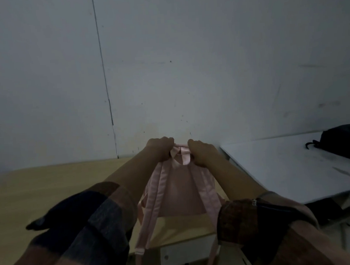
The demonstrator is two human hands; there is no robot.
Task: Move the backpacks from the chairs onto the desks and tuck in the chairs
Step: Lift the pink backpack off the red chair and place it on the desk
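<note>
Mid-placement: pink backpack dead centre, standing on the wooden desk, left hand and right hand clenched around its top handle. Black backpack already on the white desk at 3 o'clock. Next, probably: let go, tuck chair.

pink backpack | upright on wooden desk | straps dangling off edge
</note>
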